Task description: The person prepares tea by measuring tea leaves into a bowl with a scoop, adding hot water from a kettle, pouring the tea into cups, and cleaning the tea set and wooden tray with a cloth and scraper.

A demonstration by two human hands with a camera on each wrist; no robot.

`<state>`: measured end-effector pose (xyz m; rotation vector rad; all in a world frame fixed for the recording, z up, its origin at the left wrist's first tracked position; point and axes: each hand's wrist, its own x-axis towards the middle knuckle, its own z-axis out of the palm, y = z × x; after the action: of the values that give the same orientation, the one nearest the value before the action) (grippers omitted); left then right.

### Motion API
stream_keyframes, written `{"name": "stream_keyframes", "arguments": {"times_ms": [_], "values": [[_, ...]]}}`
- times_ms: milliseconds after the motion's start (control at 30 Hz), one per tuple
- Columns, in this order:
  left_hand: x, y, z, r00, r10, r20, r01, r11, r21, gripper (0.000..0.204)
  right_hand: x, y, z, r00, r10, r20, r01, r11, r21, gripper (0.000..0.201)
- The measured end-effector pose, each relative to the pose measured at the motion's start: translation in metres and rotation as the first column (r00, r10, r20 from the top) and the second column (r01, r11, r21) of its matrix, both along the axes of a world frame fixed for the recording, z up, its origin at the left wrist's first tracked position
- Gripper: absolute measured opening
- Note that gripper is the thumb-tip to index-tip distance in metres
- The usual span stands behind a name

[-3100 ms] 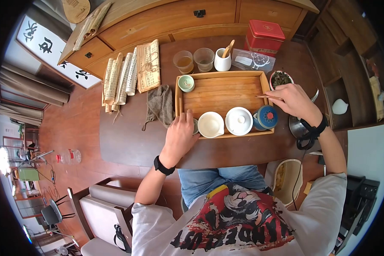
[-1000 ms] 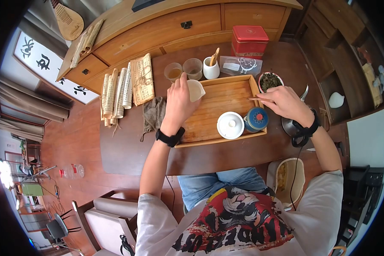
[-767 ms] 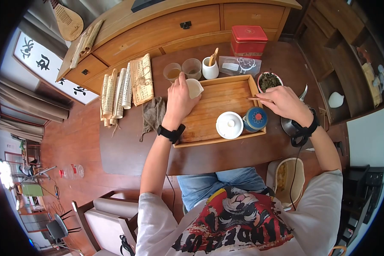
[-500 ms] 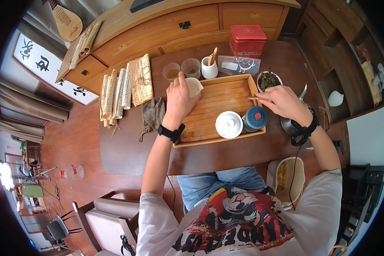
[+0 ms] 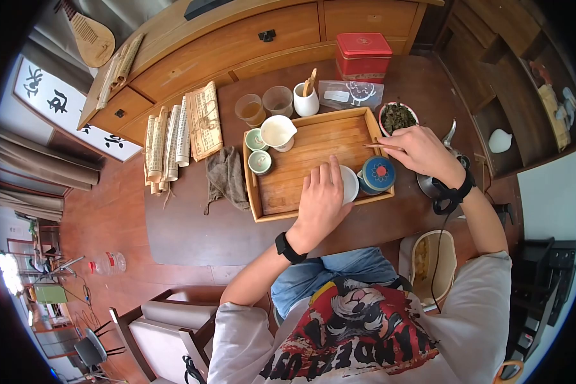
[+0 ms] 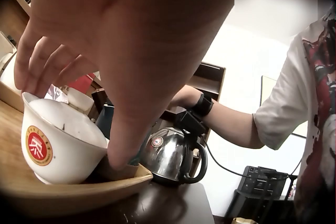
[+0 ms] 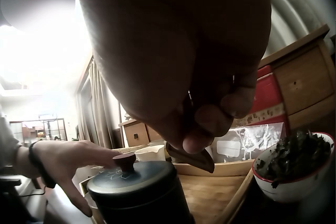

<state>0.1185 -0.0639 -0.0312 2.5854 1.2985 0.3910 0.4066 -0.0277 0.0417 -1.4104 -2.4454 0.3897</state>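
My left hand (image 5: 321, 201) reaches over the white lidded bowl (gaiwan) (image 5: 350, 185) on the wooden tray. In the left wrist view its fingertips are right at one side of the gaiwan's (image 6: 63, 140) rim, its thumb tip at the opposite side. My right hand (image 5: 422, 152) pinches a slim brown wooden tea tool (image 5: 384, 146), partly hidden by the fingers, over the tray's right edge. Below that hand stands a blue lidded pot (image 5: 377, 175) with a flower pattern. A white pitcher (image 5: 278, 133) and two pale green cups (image 5: 260, 162) stand at the tray's left.
The bamboo tray (image 5: 280, 208) has raised walls. Behind it are two glasses (image 5: 278, 101), a white tool holder (image 5: 306, 100), and a red tin (image 5: 363, 56). Tea leaves fill a bowl (image 7: 294, 166) at right, near a steel kettle (image 6: 170, 155). A grey cloth (image 5: 226, 180) lies left.
The left hand has let go of the pitcher at the tray's back left and moved right and nearer to the gaiwan, uncovering the green cups. The right hand holds its tool much as before.
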Motion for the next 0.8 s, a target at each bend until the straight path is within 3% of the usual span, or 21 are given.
{"name": "stream_keyframes", "arguments": {"times_ms": [167,367,533,800], "values": [[0.000,0.017,0.012,1.000,0.005,0.015,-0.005,1.000,-0.026,0.114,0.006,-0.001,-0.001,0.999,-0.034,0.014,0.034,0.999,0.011,0.024],[-0.001,0.080,0.017,0.992,-0.009,0.127,-0.016,0.981,0.194,0.109,0.005,-0.001,0.003,0.998,-0.063,0.023,0.062,0.998,0.027,0.024],[0.000,0.125,0.006,0.998,0.022,0.055,-0.032,0.983,0.179,0.099,0.005,0.000,0.002,0.996,-0.086,0.027,0.085,0.996,0.039,0.024],[-0.002,0.142,-0.014,0.997,0.048,0.058,-0.056,0.987,0.148,0.095,0.009,-0.001,0.001,0.995,-0.092,0.024,0.091,0.995,0.043,0.024]]}}
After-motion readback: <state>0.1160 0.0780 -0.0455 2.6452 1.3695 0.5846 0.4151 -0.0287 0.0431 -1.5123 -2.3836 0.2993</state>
